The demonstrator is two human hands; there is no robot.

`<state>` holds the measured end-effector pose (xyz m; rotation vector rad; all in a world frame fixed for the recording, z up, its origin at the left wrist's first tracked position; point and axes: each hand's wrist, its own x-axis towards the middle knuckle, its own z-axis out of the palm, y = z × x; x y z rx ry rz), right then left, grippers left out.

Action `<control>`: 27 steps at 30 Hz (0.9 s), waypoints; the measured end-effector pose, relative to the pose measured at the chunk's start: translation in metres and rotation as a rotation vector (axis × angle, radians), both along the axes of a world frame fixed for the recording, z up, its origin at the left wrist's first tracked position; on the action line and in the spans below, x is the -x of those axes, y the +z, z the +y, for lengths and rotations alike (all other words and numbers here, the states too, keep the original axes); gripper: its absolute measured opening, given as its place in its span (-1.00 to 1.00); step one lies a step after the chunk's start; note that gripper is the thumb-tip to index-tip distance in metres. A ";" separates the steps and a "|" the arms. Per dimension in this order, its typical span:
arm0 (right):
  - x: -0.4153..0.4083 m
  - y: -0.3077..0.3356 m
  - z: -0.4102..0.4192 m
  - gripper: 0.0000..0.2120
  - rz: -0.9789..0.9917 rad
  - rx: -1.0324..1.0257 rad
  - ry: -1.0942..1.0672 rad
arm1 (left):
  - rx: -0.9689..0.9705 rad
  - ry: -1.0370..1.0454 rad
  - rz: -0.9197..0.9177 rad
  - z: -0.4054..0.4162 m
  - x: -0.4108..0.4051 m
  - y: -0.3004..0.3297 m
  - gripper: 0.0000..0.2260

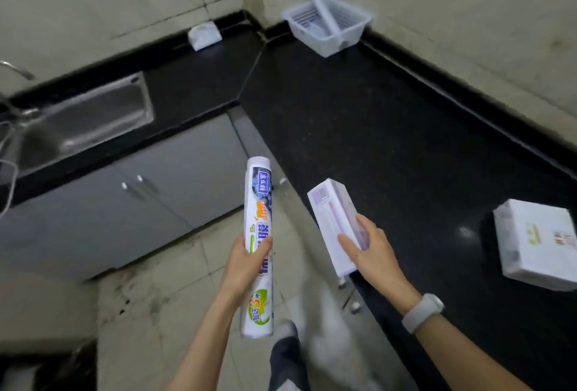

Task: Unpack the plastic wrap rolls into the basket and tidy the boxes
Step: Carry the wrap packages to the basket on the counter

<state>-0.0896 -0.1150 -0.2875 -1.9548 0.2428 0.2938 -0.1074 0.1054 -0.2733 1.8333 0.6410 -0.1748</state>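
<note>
My left hand (246, 262) grips a printed white plastic wrap roll (258, 244) upright over the floor, my right hand (371, 253) clasps a long white-and-lilac cardboard box (335, 222), the clear plastic basket (327, 21) far off in the black countertop's (390, 128) corner.

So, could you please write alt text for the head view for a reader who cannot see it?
Over a black L-shaped counter, the left hand holds a printed plastic wrap roll and the right hand a long white box. A white basket holding one roll sits in the far corner; another box lies at right.
</note>
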 end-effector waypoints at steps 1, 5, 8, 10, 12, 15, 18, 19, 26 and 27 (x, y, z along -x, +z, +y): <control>-0.007 -0.001 0.018 -0.41 0.001 0.008 0.036 | 0.005 0.032 0.003 0.017 0.000 -0.003 -0.79; -0.045 -0.005 0.095 -0.41 -0.002 0.047 0.151 | 0.062 0.142 -0.006 0.086 -0.016 -0.015 -0.79; -0.075 -0.008 0.160 -0.43 0.001 0.073 0.179 | 0.080 0.171 -0.014 0.145 -0.035 -0.023 -0.84; -0.093 -0.008 0.201 -0.45 0.008 0.069 0.181 | 0.042 0.178 0.004 0.186 -0.050 -0.024 -0.83; -0.111 -0.007 0.234 -0.46 0.024 0.064 0.175 | 0.003 0.172 0.022 0.222 -0.068 -0.022 -0.80; -0.141 -0.005 0.270 -0.46 0.044 0.063 0.177 | -0.007 0.156 0.018 0.264 -0.101 -0.017 -0.79; -0.180 -0.001 0.292 -0.45 0.045 0.061 0.182 | -0.034 0.124 0.016 0.288 -0.147 -0.015 -0.78; -0.195 0.000 0.297 -0.45 0.037 0.061 0.173 | -0.046 0.111 0.017 0.293 -0.164 -0.014 -0.76; -0.320 -0.007 0.317 -0.43 -0.015 0.022 0.119 | 0.001 0.009 0.009 0.303 -0.298 -0.020 -0.71; -0.343 -0.009 0.319 -0.43 -0.013 0.008 0.103 | 0.001 -0.005 0.007 0.303 -0.322 -0.022 -0.70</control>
